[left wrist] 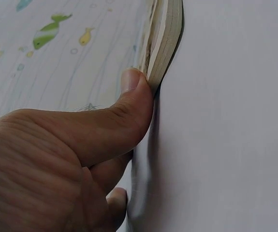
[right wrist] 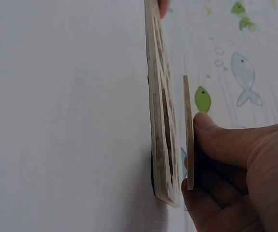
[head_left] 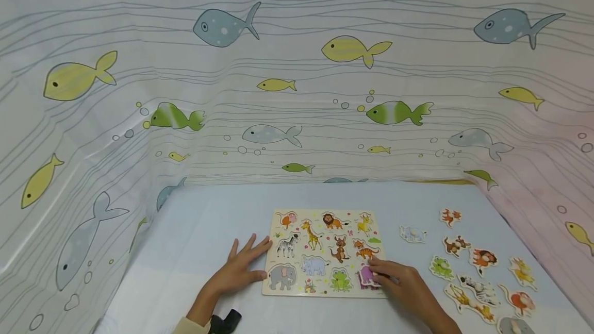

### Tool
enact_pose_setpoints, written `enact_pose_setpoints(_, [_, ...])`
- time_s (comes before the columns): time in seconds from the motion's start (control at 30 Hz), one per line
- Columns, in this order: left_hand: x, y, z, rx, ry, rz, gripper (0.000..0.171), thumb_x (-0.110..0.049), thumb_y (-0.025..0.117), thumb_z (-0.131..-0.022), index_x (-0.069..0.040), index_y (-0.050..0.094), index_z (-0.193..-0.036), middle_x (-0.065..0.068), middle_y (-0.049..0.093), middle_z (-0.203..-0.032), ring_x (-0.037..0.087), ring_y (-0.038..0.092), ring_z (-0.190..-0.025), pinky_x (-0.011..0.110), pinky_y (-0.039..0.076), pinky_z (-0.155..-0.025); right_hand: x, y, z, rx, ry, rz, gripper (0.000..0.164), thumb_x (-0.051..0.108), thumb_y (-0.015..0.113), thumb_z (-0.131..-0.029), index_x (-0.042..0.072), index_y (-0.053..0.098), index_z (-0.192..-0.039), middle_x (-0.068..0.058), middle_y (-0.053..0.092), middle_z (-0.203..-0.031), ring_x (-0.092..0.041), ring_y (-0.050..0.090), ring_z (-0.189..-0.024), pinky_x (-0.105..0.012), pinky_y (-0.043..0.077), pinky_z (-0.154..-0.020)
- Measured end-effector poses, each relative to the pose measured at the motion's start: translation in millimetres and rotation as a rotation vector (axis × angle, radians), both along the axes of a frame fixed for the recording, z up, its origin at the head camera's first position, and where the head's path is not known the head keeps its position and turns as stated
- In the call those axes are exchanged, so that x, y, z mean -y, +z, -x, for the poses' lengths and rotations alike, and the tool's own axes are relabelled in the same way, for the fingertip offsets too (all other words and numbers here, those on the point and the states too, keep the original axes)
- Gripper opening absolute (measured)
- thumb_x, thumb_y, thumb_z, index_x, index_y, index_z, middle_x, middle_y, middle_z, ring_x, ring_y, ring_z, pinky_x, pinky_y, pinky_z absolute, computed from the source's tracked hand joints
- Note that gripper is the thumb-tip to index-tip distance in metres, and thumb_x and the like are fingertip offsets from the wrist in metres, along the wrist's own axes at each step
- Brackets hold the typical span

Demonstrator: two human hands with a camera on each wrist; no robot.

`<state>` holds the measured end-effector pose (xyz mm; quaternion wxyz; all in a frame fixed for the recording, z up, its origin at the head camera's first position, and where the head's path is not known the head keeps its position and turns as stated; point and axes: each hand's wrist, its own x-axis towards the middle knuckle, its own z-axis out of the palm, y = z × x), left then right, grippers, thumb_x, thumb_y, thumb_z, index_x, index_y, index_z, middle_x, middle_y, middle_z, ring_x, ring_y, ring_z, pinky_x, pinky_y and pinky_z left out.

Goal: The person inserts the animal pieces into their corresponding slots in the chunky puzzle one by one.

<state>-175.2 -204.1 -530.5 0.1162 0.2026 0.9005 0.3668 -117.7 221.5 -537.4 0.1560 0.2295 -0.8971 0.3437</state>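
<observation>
Purple animal piece (head_left: 366,275), pinched in the right hand (head_left: 403,286), hovers over the near right corner of the board (head_left: 301,213); the left hand (head_left: 241,269) (fingers spread) touches its left edge.

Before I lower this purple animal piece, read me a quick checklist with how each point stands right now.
1. Board steadied: ok, the left hand touches its left edge.
2. Purple piece gripped: ok, the right hand pinches it.
3. Piece over the board: ok, it is held above the lower-right corner area.
4. Piece seated: not ok, the right wrist view shows a gap between it and the board.
5. Outline matched to its spot: cannot tell, the fingers partly cover it.
6. Loose pieces off the board: ok, they lie to its right.
</observation>
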Motion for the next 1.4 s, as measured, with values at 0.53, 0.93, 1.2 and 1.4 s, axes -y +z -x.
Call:
enact_pose_setpoints(0.53, [0, -0.3, 0.8, 0.0, 0.007, 0.016, 0.08, -0.03, 0.079, -0.08, -0.013, 0.046, -0.15, 0.009, 0.036, -0.16, 0.042, 0.01, -0.154, 0.064, -0.019, -0.12, 6, -10.4, 1.6, -0.079, 0.032, 0.011, 0.034, -0.002, 0.083, -0.073, 0.012, 0.079, -0.103, -0.005, 0.077, -0.112, -0.019, 0.074, -0.104, 0.002, 0.04, -0.097])
enact_pose_setpoints(0.93, [1, -3.3, 2.2, 0.017, 0.011, 0.022, 0.08, -0.03, 0.079, -0.08, -0.015, 0.045, -0.151, 0.005, 0.035, -0.16, 0.04, 0.01, -0.155, 0.064, -0.019, -0.12, 9, -10.6, -1.2, -0.038, 0.03, 0.008, 0.034, -0.001, 0.082, -0.074, 0.013, 0.079, -0.105, -0.004, 0.077, -0.112, -0.023, 0.073, -0.106, 0.004, 0.037, -0.097])
enact_pose_setpoints(1.2, [-1, -2.0, 0.4, 0.005, 0.025, 0.016, 0.08, -0.028, 0.08, -0.079, -0.014, 0.046, -0.15, 0.007, 0.037, -0.16, 0.042, 0.011, -0.154, 0.064, -0.019, -0.12, 8, -10.7, -1.5, -0.022, 0.013, -0.009, 0.034, 0.001, 0.082, -0.075, 0.014, 0.079, -0.106, -0.003, 0.076, -0.114, -0.025, 0.072, -0.107, 0.005, 0.036, -0.097])
enact_pose_setpoints(1.4, [-1, -1.5, -1.5, 0.004, 0.037, 0.013, 0.08, -0.028, 0.08, -0.078, -0.014, 0.047, -0.15, 0.007, 0.038, -0.159, 0.041, 0.012, -0.154, 0.063, -0.019, -0.12, 8, -11.0, -1.5, -0.015, 0.006, -0.017, 0.035, 0.001, 0.082, -0.076, 0.015, 0.078, -0.108, -0.001, 0.076, -0.114, -0.025, 0.072, -0.108, 0.005, 0.035, -0.098])
